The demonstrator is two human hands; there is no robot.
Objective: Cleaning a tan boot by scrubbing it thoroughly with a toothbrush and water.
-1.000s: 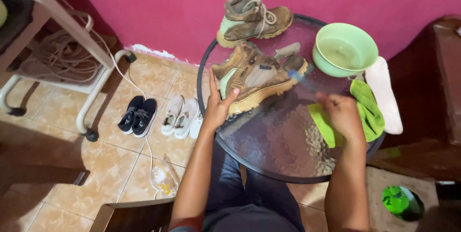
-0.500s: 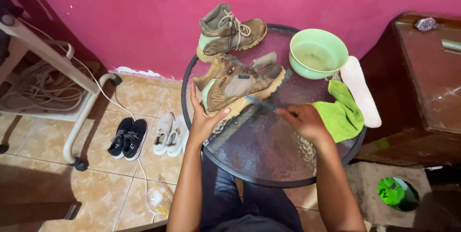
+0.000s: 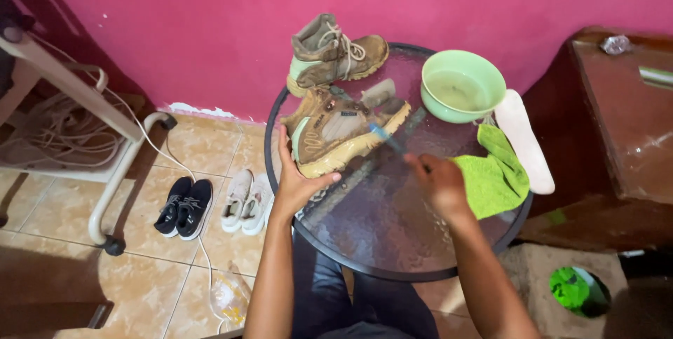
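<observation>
1. Right hand: motion-blurred; finger positions around the toothbrush handle unreadable, handle end hidden inside the fist.
2. Toothbrush bristles: too small and smeared to tell whether they touch the tan boot.
3. Left hand: palm covers the boot's heel end; the sole there is out of sight.
4. Rear boot: toe partly masked by the front boot's upper.
5. Both forearms are cut by the bottom edge; legs mostly hidden under the glass worktop.
6. Green cloth: overlaps the white insole; contact edge unclear.
7. Wooden cabinet cut by the right edge; the item on top is too blurred to identify.
8. White frame cut by the left edge.
</observation>
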